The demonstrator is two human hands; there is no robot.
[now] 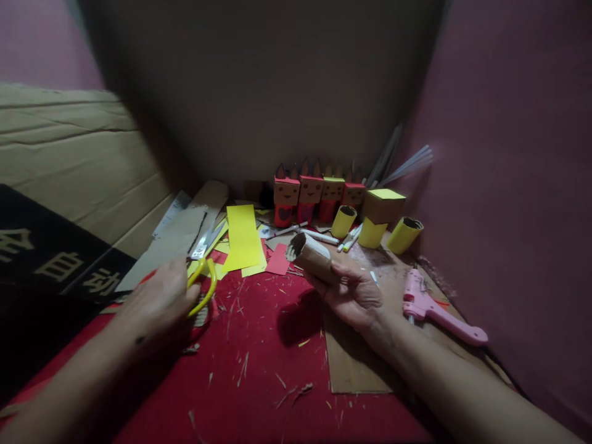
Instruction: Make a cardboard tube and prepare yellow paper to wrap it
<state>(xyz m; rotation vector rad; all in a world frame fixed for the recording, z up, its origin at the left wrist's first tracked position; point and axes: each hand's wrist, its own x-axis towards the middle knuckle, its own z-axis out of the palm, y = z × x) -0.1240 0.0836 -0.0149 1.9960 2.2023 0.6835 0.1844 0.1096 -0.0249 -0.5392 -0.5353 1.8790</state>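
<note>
My right hand (354, 293) is closed round a bare brown cardboard tube (314, 256), raised over the red cloth with its torn-edged open end tilted up to the left. At the left, my left hand (161, 296) has its fingers curled at the handles of yellow-handled scissors (210, 283). Their blades point away over paper scraps, and part of the grip is hidden behind the hand. Just beyond lies a strip of yellow paper (243, 237), with a small red paper piece (278, 259) beside it.
Several cardboard figures (311, 191) with drawn faces stand at the back. Yellow-wrapped tubes (406, 235) and a box-topped tube (383, 209) are to their right. A pink glue gun (439, 311) lies on cardboard (356, 370). Clear glue sticks (409, 166) lean by the right wall.
</note>
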